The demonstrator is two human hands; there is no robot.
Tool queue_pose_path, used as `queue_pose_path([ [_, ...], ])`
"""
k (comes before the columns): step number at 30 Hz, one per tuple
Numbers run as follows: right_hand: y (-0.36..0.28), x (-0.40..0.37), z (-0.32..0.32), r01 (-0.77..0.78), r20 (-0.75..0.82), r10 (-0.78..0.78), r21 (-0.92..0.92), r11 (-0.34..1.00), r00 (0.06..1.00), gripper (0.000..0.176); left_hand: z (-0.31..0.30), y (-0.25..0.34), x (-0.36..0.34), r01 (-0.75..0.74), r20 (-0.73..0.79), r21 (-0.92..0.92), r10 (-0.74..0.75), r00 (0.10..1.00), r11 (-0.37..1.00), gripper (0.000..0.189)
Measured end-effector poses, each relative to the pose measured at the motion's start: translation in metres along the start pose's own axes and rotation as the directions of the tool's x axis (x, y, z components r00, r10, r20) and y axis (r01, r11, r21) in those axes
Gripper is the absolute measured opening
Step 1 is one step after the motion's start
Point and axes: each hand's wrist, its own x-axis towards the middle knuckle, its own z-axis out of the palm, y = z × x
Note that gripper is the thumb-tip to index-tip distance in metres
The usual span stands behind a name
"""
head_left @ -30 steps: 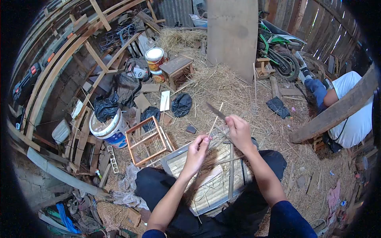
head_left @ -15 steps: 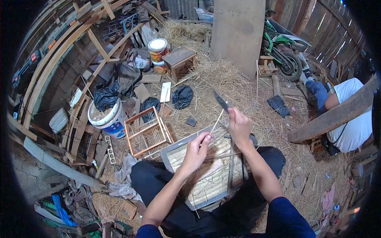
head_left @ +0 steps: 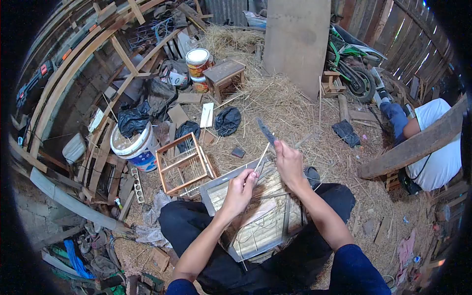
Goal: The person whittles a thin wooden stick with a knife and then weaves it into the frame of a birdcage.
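My left hand point(head_left: 239, 191) pinches a thin pale bamboo strip point(head_left: 263, 158), whose free end points up and away from me. Closed around the handle of a knife point(head_left: 266, 132) is my right hand point(head_left: 290, 166). Its dark blade tilts up to the left, with the lower part right at the strip's tip. Below both hands, a framed panel of pale slats point(head_left: 258, 236) rests across my lap. Several thin strips and a dark bar point(head_left: 286, 216) lie on it.
Left of the panel stands a small wooden frame point(head_left: 183, 164) with thin rods. Further left is a white bucket point(head_left: 132, 145) topped by a black bag. A stool point(head_left: 224, 73) and paint cans point(head_left: 197, 61) stand ahead on straw. At right, a person point(head_left: 432, 142) sits behind a wooden beam point(head_left: 418, 140).
My right hand has moved slightly left and up, and the knife blade has swung more upright beside the strip. My left hand still grips the strip, having shifted a little left.
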Motion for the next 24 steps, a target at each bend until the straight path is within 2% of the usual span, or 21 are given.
queue_pose_path([
  [2, 0.002, -0.002, 0.002, 0.025, -0.010, -0.025, 0.028, 0.999, 1.000, 0.036, -0.001, -0.002, 0.002, -0.005, 0.010, 0.030, 0.005, 1.000, 1.000, 0.025],
  [5, -0.011, -0.022, 0.008, 0.134, 0.166, -0.122, -0.063, 0.989, 0.979, 0.037, -0.001, -0.011, 0.014, 0.009, -0.035, 0.007, -0.009, 0.999, 1.000, 0.025],
  [6, -0.012, -0.017, 0.007, 0.159, 0.060, -0.161, 0.026, 0.987, 0.985, 0.038, -0.001, -0.009, 0.013, 0.005, -0.022, 0.015, -0.005, 1.000, 1.000, 0.025],
  [9, -0.002, 0.017, -0.017, -0.115, -0.040, 0.113, -0.030, 0.993, 0.993, 0.034, 0.002, -0.002, 0.008, 0.009, 0.024, 0.029, -0.010, 1.000, 1.000, 0.026],
  [12, -0.001, -0.005, -0.010, 0.118, -0.052, -0.121, -0.062, 0.991, 0.991, 0.041, 0.005, -0.002, 0.011, 0.028, 0.042, 0.040, -0.029, 0.999, 0.999, 0.027],
  [14, -0.009, -0.013, 0.001, 0.253, -0.072, -0.262, -0.107, 0.961, 0.963, 0.043, 0.007, 0.000, 0.013, -0.012, 0.011, 0.035, 0.011, 1.000, 0.999, 0.027],
  [17, -0.004, 0.012, -0.013, -0.059, -0.007, 0.059, -0.094, 0.994, 0.998, 0.037, 0.002, 0.013, 0.009, -0.020, 0.030, 0.095, 0.017, 0.999, 0.995, 0.025],
  [18, 0.004, 0.019, -0.015, 0.072, -0.121, -0.086, -0.113, 0.991, 0.989, 0.033, 0.003, 0.016, 0.008, -0.022, 0.034, 0.110, 0.018, 0.999, 0.994, 0.024],
  [21, -0.002, -0.007, -0.014, 0.193, -0.045, -0.202, -0.154, 0.969, 0.978, 0.034, 0.006, 0.007, 0.008, -0.018, 0.042, 0.129, 0.012, 0.999, 0.992, 0.023],
  [22, -0.002, -0.015, -0.004, 0.236, -0.028, -0.240, -0.109, 0.966, 0.970, 0.033, 0.007, 0.008, 0.009, -0.013, 0.013, 0.114, 0.012, 1.000, 0.993, 0.024],
  [24, 0.001, -0.001, -0.003, 0.172, -0.059, -0.182, -0.152, 0.973, 0.981, 0.032, 0.004, 0.012, 0.010, -0.005, -0.030, 0.100, 0.008, 1.000, 0.995, 0.028],
])
